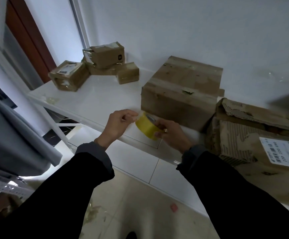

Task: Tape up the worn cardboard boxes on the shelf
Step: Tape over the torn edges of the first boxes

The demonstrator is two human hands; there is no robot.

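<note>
My right hand grips a yellow roll of tape over the front edge of the white shelf. At the roll's upper left side, the fingertips of my left hand pinch the tape's loose end. Just behind the roll stands a worn medium cardboard box with scuffed faces. A torn box with ripped, exposed corrugation and a white shipping label lies to the right. Several small boxes are piled at the shelf's far left against the wall.
A crumpled bit of clear tape lies near the shelf's left edge. Grey cloth hangs at the left beside a white frame. Tape scraps litter the tiled floor below. The white wall backs the shelf.
</note>
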